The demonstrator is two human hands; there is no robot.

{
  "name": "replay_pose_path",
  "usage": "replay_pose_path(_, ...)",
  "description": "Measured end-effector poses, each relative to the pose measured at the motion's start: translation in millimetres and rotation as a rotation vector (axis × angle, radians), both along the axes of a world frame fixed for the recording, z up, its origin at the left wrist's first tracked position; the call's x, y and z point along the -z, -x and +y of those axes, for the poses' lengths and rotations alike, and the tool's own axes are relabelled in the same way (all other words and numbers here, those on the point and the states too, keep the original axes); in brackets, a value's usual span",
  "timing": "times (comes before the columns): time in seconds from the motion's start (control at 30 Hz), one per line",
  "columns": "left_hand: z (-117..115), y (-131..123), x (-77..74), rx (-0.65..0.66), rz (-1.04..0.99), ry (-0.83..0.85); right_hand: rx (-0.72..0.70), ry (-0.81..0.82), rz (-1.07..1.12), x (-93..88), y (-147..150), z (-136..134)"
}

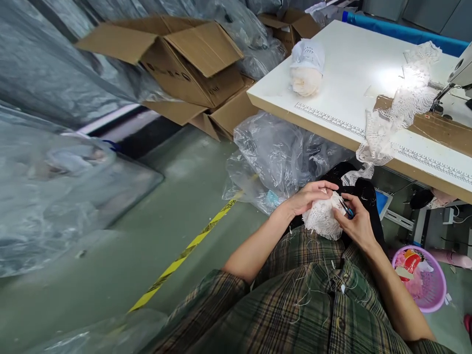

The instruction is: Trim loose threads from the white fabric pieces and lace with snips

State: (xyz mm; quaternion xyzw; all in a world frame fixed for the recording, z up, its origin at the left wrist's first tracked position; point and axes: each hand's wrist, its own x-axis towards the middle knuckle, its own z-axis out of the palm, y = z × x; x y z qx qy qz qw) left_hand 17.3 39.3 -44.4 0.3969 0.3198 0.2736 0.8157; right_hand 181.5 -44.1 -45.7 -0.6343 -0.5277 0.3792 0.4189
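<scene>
In my lap, my left hand (pixel 308 197) is closed on a bunched piece of white lace (pixel 321 221), its fingers curled over the top edge. My right hand (pixel 357 222) grips small thread snips (pixel 347 210) with a blue handle, their dark blades lying against the right side of that lace. The tips of the blades are hard to make out. Above my hands, a long white lace strip (pixel 409 105) runs over the table edge and hangs down toward my lap. Loose threads cling to my plaid shirt.
The white sewing table (pixel 346 64) carries a rolled lace bundle (pixel 307 71) and a sewing machine (pixel 460 73) at right. A purple basket (pixel 438 290) of scraps stands on the floor. Cardboard boxes (pixel 195 73) and plastic bags (pixel 273 147) lie left of the table.
</scene>
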Motion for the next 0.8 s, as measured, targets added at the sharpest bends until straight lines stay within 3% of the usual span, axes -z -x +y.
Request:
replay_pose_path(0.17, 2, 12, 5.8, 0.08, 0.11, -0.163, -0.086, -0.039, -0.197, 8.1, -6, 6)
replay_pose_path(0.37, 8, 28, 8.4, 0.199, 0.222, -0.335, -0.131, -0.067, -0.23, 14.5, -4, 18)
replay_pose_path(0.47, 11, 34, 14.6, 0.198, 0.257, -0.438, -0.083, -0.052, -0.135, 13.8, -6, 21)
replay_pose_path(0.6, 12, 40, 15.8, 0.143, 0.289, -0.57, 0.011, 0.15, 0.115, 13.5, -9, 21)
replay_pose_path(0.8, 6, 50, -9.0, 0.09, 0.365, -0.804, 0.032, 0.272, 0.333, 11.1, -15, 19)
